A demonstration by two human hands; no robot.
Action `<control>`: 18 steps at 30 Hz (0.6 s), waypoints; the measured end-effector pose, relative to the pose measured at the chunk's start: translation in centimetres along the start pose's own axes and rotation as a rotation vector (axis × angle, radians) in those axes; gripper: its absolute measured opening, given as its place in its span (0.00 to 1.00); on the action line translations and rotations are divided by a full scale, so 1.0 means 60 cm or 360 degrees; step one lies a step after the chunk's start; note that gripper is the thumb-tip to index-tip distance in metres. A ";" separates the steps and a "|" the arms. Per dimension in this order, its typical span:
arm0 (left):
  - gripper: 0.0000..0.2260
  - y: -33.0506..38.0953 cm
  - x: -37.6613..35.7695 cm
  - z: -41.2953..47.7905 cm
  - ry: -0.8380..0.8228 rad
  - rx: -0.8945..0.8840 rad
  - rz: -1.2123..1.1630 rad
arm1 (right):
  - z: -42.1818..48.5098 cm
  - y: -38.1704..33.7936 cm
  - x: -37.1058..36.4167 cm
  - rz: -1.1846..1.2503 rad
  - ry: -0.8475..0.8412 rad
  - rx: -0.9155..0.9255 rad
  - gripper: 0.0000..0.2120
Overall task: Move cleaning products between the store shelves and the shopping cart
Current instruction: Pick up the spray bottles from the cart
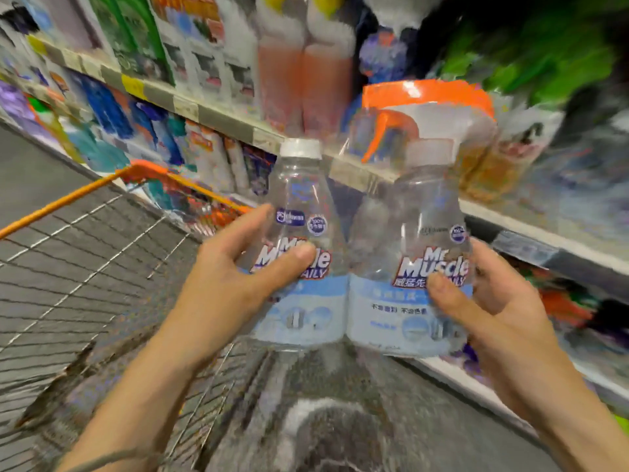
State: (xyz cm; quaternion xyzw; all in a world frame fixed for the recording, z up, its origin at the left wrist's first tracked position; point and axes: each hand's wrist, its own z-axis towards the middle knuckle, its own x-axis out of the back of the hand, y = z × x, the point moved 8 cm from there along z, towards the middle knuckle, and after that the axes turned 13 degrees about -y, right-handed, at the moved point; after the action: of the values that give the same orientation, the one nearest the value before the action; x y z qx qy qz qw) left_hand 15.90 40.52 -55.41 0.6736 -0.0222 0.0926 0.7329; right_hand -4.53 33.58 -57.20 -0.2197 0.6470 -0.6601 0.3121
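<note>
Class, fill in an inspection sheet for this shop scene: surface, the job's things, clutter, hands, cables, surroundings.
Surface: no table; wire shopping cart with orange rim, lower left.
Job's things: two clear Mr Muscle bottles side by side, touching: capped bottle on the left, spray bottle with orange trigger on the right.
Clutter: nothing seen.
Hands: left hand grips the capped bottle; right hand grips the spray bottle.
Cables: thin grey cord across the left forearm; purpose unclear.
Surroundings: shelves stocked with blurred cleaning products.
</note>
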 end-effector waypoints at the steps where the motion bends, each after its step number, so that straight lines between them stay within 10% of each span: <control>1: 0.10 0.007 -0.037 0.016 -0.0056 -0.0025 0.0014 | -0.018 -0.007 0.032 -0.0008 0.0035 0.0026 0.25; 18: 0.20 0.041 -0.457 0.324 -0.0490 -0.0418 0.0489 | -0.130 -0.033 0.498 -0.0398 0.0618 0.0296 0.14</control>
State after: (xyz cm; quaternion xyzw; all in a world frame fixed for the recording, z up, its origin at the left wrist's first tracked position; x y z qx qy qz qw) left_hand -9.64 18.56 -55.54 0.5674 -0.2475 0.0955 0.7795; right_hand -31.35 18.31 -59.15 -0.1373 0.5990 -0.7802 0.1166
